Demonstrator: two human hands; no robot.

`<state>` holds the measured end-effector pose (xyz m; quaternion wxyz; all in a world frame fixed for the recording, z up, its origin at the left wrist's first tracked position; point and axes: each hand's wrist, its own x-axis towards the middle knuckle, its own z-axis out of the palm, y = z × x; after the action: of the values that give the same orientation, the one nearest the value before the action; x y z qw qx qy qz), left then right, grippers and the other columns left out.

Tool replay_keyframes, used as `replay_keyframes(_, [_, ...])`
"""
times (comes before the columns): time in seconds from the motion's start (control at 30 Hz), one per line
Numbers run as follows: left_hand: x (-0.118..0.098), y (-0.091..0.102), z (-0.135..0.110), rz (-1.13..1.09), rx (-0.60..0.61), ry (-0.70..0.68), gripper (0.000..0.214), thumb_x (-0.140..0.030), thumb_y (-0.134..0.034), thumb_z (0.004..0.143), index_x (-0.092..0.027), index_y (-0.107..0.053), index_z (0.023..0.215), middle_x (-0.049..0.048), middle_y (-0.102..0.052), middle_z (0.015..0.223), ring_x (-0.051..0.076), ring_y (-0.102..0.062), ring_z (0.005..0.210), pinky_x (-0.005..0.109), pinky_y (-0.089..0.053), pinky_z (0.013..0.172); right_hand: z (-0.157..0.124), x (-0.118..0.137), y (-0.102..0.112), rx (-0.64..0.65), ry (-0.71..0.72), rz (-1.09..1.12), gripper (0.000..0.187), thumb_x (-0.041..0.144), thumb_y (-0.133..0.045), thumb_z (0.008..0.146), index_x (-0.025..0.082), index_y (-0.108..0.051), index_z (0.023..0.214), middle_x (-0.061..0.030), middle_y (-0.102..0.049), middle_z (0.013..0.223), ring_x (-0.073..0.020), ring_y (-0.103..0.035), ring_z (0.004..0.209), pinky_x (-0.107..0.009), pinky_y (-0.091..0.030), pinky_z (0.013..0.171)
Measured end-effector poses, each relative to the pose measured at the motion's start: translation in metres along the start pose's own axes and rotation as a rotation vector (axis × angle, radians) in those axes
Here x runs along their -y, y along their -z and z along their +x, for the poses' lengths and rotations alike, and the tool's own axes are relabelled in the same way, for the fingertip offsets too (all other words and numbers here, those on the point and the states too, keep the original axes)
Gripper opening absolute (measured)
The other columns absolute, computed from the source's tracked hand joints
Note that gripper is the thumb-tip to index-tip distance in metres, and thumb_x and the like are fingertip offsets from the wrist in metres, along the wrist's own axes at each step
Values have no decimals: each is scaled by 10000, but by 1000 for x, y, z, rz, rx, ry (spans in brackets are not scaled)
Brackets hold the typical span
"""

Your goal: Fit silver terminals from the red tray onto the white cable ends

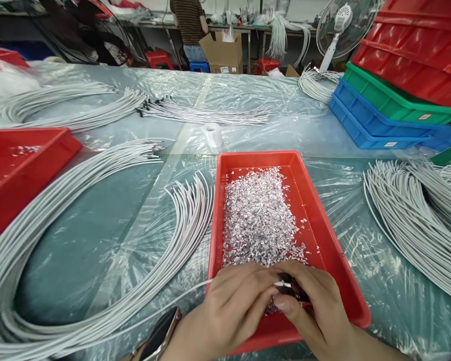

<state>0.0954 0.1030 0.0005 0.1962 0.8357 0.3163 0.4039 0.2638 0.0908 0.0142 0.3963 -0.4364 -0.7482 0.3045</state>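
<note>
My left hand (240, 298) is closed around a white cable (190, 291) that runs in from the left. At its fingertips a short silvery-white end shows against a small black object (293, 289). My right hand (317, 301) pinches that black object between thumb and fingers; its kind is partly hidden. Both hands meet over the near end of a red tray (325, 240). In the tray lies a heap of small shiny silver pieces (257, 215). A large curved bundle of white cables (15, 255) lies left of the tray, its ends beside the rim.
Another red tray (26, 195) stands at left. White cable bundles (413, 215) lie at right, and black-tipped cables (210, 114) lie farther back. Behind the tray stands a clear roll (212, 136). Stacked bins (394, 103), a fan (336, 35) and a person (190, 25) are beyond.
</note>
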Motion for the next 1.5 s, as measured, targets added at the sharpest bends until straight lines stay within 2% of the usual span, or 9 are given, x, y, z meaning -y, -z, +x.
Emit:
replay_keyframes(0.27, [0, 1, 2, -31, 14, 0, 153, -78, -428, 905, -145, -534, 992, 44, -671, 835, 118, -626, 760, 213, -524, 694, 2, 4, 0, -39, 44, -16, 263, 432, -398, 962, 202, -525, 976, -16, -665, 746, -142, -638, 600, -235, -498, 548])
replay_keyframes(0.57, [0, 5, 2, -54, 37, -16, 172, -78, -411, 920, -126, -541, 1022, 56, -673, 852, 121, -629, 810, 209, -527, 729, 4, 5, 1, -24, -13, -9, 293, 435, -421, 946, 177, -557, 922, -30, -665, 675, -155, -624, 539, -248, -498, 503])
replay_keyframes(0.73, [1, 6, 1, -53, 39, -41, 193, -69, -419, 914, -115, -540, 1058, 64, -672, 869, 126, -633, 826, 214, -530, 733, 2, 7, 1, -36, -38, -51, 300, 474, -406, 948, 214, -556, 949, -11, -699, 761, -141, -650, 595, -228, -513, 551])
replay_keyframes(0.93, [1, 5, 3, -21, 23, -68, 199, -84, -395, 931, -112, -560, 1039, 56, -674, 829, 124, -637, 777, 223, -540, 685, 4, 9, 3, 22, -60, 67, 264, 465, -412, 948, 244, -555, 974, 24, -685, 744, -114, -642, 591, -183, -512, 552])
replay_keyframes(1.1, [-2, 7, 9, 18, -31, -116, 226, -73, -359, 950, -80, -584, 965, 54, -671, 791, 107, -626, 741, 201, -527, 637, 1, 11, 2, 1, -179, 117, 212, 421, -469, 928, 250, -559, 1013, 29, -688, 791, -114, -649, 637, -189, -513, 606])
replay_keyframes(1.27, [-1, 7, 8, 49, -32, -124, 219, -66, -372, 948, -79, -588, 985, 61, -676, 830, 110, -621, 796, 216, -528, 674, -2, 8, 0, 12, -181, 207, 181, 316, -552, 884, 268, -542, 1058, 47, -687, 822, -102, -655, 675, -155, -508, 606])
replay_keyframes(1.5, [3, 1, 7, 5, -88, -128, 195, -64, -404, 935, -59, -598, 951, 68, -668, 807, 104, -610, 829, 202, -522, 728, -4, 4, -2, 1, -216, 258, 212, 295, -579, 871, 275, -538, 1078, 44, -686, 831, -109, -651, 690, -167, -506, 634])
